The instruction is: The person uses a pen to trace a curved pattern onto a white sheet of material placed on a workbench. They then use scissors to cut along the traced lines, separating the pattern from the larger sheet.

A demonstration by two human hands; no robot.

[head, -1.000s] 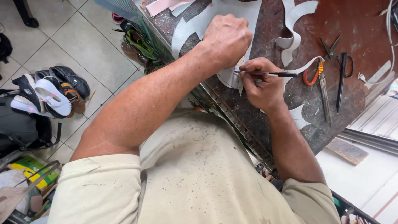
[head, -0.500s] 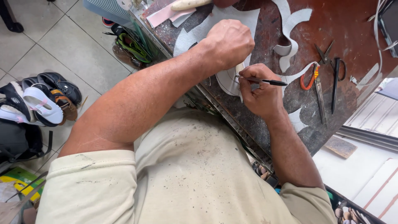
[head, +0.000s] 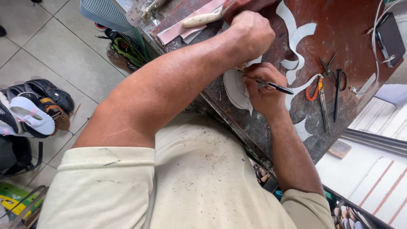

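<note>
My left hand (head: 250, 34) is clenched in a fist and presses down on a white sheet (head: 234, 88) lying on the dark red workbench (head: 352, 25). What lies under the fist is hidden. Just below it, my right hand (head: 262, 91) grips a black pen (head: 274, 86), with the tip pointing left onto the sheet's curved edge. White offcut strips (head: 296, 38) curl across the bench to the right of both hands.
Orange-handled scissors (head: 317, 92) and a black hand tool (head: 337, 91) lie right of my right hand. A pale-handled tool (head: 201, 19) rests on pink strips (head: 178, 30) at the top. A dark phone (head: 390, 36) sits far right. Shoes (head: 38, 108) lie on the tiled floor at left.
The view has drawn closer and shifted. My right hand with the pen has moved a little along the sheet's edge. My left fist stays pressed on the sheet.
</note>
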